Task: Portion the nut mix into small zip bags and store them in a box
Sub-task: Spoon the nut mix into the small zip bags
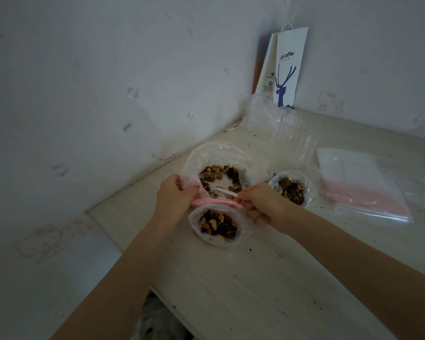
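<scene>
Small zip bag [217, 224] of nut mix, resting on the table [231, 278]. Its pink zip strip is pinched at both ends by the left hand [174, 195] and right hand [260, 204], fingers curled. Just behind it is the large nut bag [219, 153] with a white spoon [225, 191]; to the right, a second filled bag [291, 188] and a stack of empty bags [361, 187].

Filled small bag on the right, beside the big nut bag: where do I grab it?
Pinch the top edge of the filled small bag from above, on its right side. It stands mouth-up and looks unsealed, nuts showing, so a side squeeze or tilt would likely spill.
</scene>
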